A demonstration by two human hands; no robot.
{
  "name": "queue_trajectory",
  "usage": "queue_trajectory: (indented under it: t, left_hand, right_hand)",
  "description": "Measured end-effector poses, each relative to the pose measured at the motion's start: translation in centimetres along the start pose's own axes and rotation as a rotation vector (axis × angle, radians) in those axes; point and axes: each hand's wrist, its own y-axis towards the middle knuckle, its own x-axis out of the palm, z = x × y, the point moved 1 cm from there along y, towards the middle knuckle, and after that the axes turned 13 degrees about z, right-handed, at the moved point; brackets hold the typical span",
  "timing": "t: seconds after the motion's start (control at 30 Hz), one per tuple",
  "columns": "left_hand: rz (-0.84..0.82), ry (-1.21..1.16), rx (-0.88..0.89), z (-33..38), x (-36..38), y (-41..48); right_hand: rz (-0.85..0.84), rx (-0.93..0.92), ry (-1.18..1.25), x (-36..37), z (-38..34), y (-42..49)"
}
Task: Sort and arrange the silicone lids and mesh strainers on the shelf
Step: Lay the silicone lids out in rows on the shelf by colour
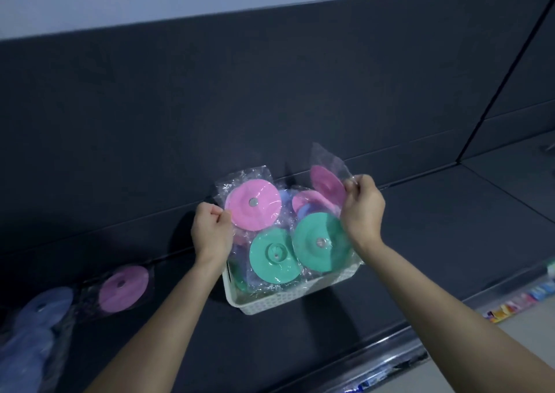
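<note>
- Pink silicone, sealed in clear plastic: the first pink lid (255,205) hangs upright in our left hand (211,227), which pinches the bag's left edge between thumb and curled fingers, above the back left corner of the white basket (285,299).
- Our right hand (363,209) grips a second pink lid (326,183), also bagged, by its right edge. The fingers are curled round the plastic, and the lid is tilted over the basket's back right corner.
- The basket, its walls a fine lattice, stands on the dark shelf (435,236), about midway along the stretch we can see, with its far side near the shelf's back edge.
- Two bagged green lids fill the front of the basket side by side, the left green lid (271,256) just touching the right green lid (321,242). Both lean with their centre knobs facing us.
- Behind them, partly hidden by wrapping, we make out another pink lid (303,200) and a bluish one (285,197); how they lie we cannot tell.
- Well apart from the basket, towards the shelf's left end, a lone pink lid (123,289) in its bag sits at the back edge.
- Just beside it, at the far left end, several blue lids (45,305) are bunched together in plastic, dim and blurred.
- Along the shelf's front edge, at the right, runs a strip of coloured labels (510,305), too small to read.
</note>
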Motion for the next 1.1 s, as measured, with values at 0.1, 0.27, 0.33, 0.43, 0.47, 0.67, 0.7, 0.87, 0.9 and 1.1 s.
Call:
queue_trajectory:
  t: [0.1,0.27,0.33,0.43,0.47,0.67,0.7,0.87,0.9,1.1]
  left_hand:
    - [0.045,-0.094,-0.033,-0.2,-1.5,0.4]
    - [0.123,-0.221,-0.032,-1.0,-4.9,1.5]
    - [0.165,-0.230,-0.034,-1.6,-6.7,2.1]
    - [0.214,-0.248,-0.053,-2.8,-9.2,2.5]
    - [0.223,-0.249,-0.060,-3.2,-10.0,2.6]
    - [0.276,-0.145,-0.139,-6.8,-13.8,2.6]
    - [0.286,-0.121,-0.141,-7.4,-14.4,2.5]
    - [0.306,-0.075,-0.158,-10.5,-16.3,1.5]
    - [0.294,-0.072,-0.178,-11.1,-16.4,1.4]
    - [0.139,-0.137,-0.246,-12.4,-15.7,1.7]
  right_hand:
    - [0.031,-0.048,0.093,0.5,-2.6,-1.3]
    - [-0.005,-0.040,0.211,2.5,-5.7,-4.3]
    - [-0.041,-0.004,0.252,3.7,-6.3,-5.9]
    - [-0.121,0.043,0.284,5.7,-7.0,-8.8]
    - [-0.150,0.047,0.282,6.3,-7.2,-9.9]
    - [-0.260,0.021,0.263,9.3,-7.3,-15.3]
    - [-0.280,0.019,0.255,9.7,-7.2,-16.0]
    - [-0.417,-0.048,0.165,11.2,-6.1,-20.2]
    - [-0.448,-0.066,0.121,11.4,-5.6,-21.0]
    - [-0.522,-0.163,-0.145,12.1,-3.2,-22.3]
